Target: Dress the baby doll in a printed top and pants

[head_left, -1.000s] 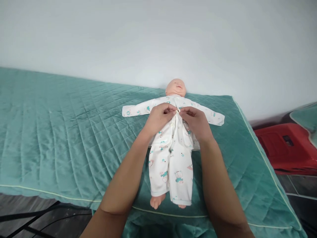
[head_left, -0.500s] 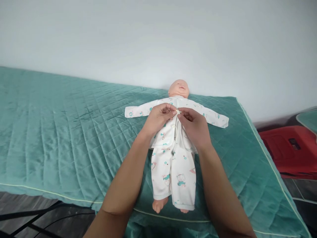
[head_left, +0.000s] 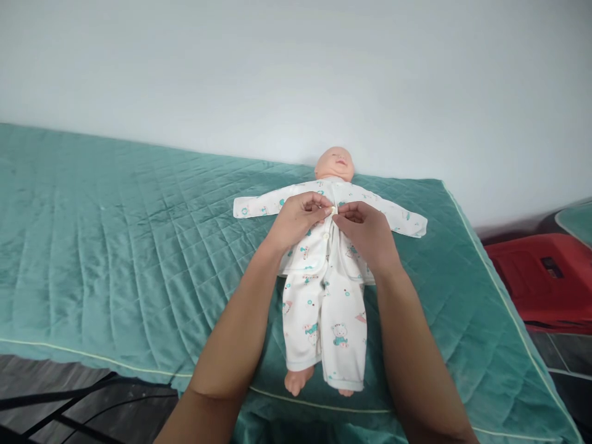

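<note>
A baby doll (head_left: 333,163) lies on its back, dressed in a white printed jacket (head_left: 305,256) and matching trousers (head_left: 345,330). Over its chest, my left hand (head_left: 303,216) pinches the jacket's front edge beside a small pale button (head_left: 333,210). My right hand (head_left: 363,228) is closed at the other front edge, its fingertips just right of that button. Lower down, a second button (head_left: 326,236) shows on the front placket. Below it the two front flaps hang apart. My fingers partly hide the chest of the jacket.
Under the doll spreads a green quilted cover (head_left: 139,246) with pale piping at its edge. A plain wall (head_left: 296,74) rises behind. To the right stands a red plastic chair (head_left: 546,277). Black metal bars (head_left: 60,394) cross the lower left.
My right hand has shifted slightly right, and a small gap has opened between my fingertips. The upper button shows more plainly now. The right jacket flap has spread a little outward.
</note>
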Motion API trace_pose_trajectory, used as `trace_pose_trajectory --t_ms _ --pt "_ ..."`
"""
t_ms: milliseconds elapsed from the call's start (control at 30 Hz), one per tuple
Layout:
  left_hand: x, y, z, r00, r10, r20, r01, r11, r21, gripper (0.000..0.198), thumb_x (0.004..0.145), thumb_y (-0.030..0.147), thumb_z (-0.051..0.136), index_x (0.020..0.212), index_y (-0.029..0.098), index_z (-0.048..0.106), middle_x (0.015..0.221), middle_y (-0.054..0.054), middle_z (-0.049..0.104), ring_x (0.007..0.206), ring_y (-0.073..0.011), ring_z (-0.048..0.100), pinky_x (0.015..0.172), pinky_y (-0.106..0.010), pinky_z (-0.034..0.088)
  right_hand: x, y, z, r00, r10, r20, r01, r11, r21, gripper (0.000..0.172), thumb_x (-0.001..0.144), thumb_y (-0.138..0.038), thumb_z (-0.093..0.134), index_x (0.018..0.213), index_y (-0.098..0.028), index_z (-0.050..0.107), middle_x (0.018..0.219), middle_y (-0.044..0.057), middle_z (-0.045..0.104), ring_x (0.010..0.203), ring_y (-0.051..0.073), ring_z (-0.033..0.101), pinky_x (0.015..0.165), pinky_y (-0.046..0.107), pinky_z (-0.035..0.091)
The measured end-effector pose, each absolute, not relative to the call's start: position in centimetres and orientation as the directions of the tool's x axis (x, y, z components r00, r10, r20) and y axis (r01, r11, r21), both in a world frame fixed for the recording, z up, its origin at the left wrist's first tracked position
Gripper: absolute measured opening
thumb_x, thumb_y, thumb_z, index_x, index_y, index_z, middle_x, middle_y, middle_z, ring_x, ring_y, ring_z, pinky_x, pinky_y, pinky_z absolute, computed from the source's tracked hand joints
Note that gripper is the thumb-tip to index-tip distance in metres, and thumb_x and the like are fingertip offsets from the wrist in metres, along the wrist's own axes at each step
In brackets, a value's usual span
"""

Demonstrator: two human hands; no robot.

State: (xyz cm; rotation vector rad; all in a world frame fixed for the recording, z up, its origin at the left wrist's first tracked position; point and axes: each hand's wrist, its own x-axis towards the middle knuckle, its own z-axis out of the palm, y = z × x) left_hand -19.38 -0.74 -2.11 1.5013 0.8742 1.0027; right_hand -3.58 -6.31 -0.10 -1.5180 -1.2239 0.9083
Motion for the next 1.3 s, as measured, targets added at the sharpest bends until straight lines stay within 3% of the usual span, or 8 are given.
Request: trace_pose_trajectory --t_ms 433,800,967,1300 --pt "-19.0 -0.9 -1.8 0.364 0.923 0.128 -0.076 -0.108 0.991 0.021 0.075 0.030 0.079 0.082 0.015 0.067 0.067 0.001 0.061 0.058 -0.0079 0.053 0.055 -0.022 0.039 -3.4 -6.3 -0.9 0.136 0.989 0.066 0.211 0.036 -0.977 0.024 0.077 -0.029 0.073 0.097 -0.018 0.067 0.082 0.000 0.069 0.072 0.014 0.062 0.069 0.029 0.048" --pt "-19.3 -0.8 -2.1 0.406 0.904 0.132 -0.074 -0.111 0.991 0.023 0.079 0.032 0.077 0.088 0.016 0.064 0.068 0.002 0.062 0.061 -0.0083 0.057 0.060 -0.022 0.044 -4.1 -6.6 -0.8 0.157 0.975 0.154 0.436 0.072 -0.897 0.023 0.079 -0.026 0.068 0.101 -0.021 0.062 0.080 -0.001 0.070 0.072 0.016 0.066 0.072 0.031 0.050" --pt "-18.9 -1.1 -2.0 0.384 0.913 0.137 -0.040 -0.132 0.990 0.026 0.078 0.034 0.077 0.092 0.016 0.065 0.080 -0.001 0.064 0.070 -0.0097 0.060 0.064 -0.022 0.047 -4.4 -6.7 -0.9 0.138 0.968 0.210 0.513 0.111 -0.851 0.019 0.082 -0.025 0.064 0.101 -0.021 0.061 0.082 0.001 0.071 0.075 0.017 0.068 0.072 0.033 0.050" --pt "-19.6 -1.0 -1.8 0.412 0.907 0.088 -0.109 -0.047 0.993 0.027 0.074 0.031 0.081 0.085 0.017 0.060 0.066 0.004 0.056 0.054 -0.0069 0.052 0.053 -0.021 0.040 -4.2 -7.1 -0.4 0.117 0.977 0.180 0.540 0.089 -0.837 0.030 0.083 -0.024 0.065 0.112 -0.023 0.058 0.080 -0.002 0.070 0.076 0.018 0.067 0.072 0.032 0.049"
